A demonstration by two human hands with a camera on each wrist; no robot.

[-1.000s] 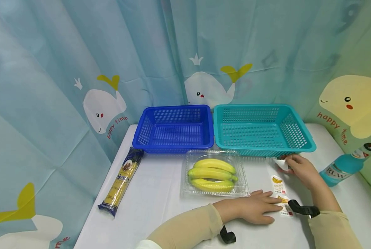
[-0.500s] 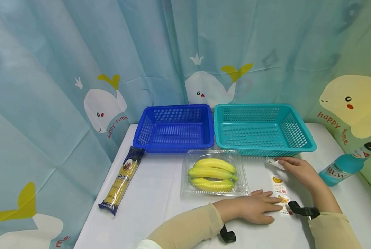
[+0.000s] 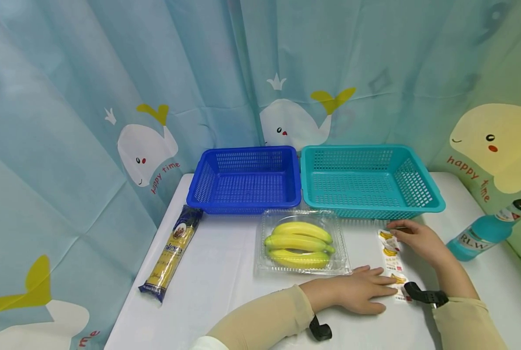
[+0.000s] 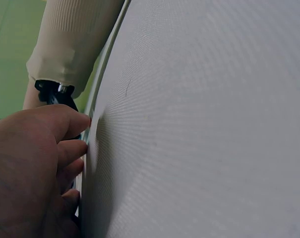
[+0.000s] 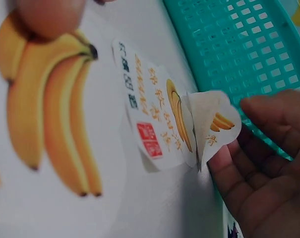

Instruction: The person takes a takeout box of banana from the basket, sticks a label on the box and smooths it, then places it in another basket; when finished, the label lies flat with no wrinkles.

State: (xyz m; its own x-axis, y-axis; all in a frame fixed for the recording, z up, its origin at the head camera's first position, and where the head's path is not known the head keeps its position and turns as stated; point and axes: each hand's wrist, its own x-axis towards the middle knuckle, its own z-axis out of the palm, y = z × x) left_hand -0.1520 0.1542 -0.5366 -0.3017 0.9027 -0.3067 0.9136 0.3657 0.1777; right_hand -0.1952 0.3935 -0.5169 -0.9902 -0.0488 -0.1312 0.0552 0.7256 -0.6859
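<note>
A strip of banana stickers (image 3: 390,261) lies on the white table, running away from the person. Spread flat, the left hand (image 3: 362,291) presses on its near end with the fingertips. At the far end the right hand (image 3: 420,241) pinches the edge of the last sticker (image 5: 220,119) between thumb and fingers. In the right wrist view that sticker stands bent up from the strip, its print showing beside the thumb. The left wrist view has the left hand (image 4: 33,173) low against the tabletop, with the stickers out of sight there.
A clear plastic box (image 3: 260,243) of bananas (image 3: 300,243) sits left of the strip. Behind stand a blue basket (image 3: 243,209) and a teal basket (image 3: 370,211). A blue bottle (image 3: 479,238) leans at the right; a pasta packet (image 3: 173,255) lies at the left.
The sticker end that was curled back, white side up, now shows its banana print. The right hand has shifted slightly left. The left hand has stayed in place.
</note>
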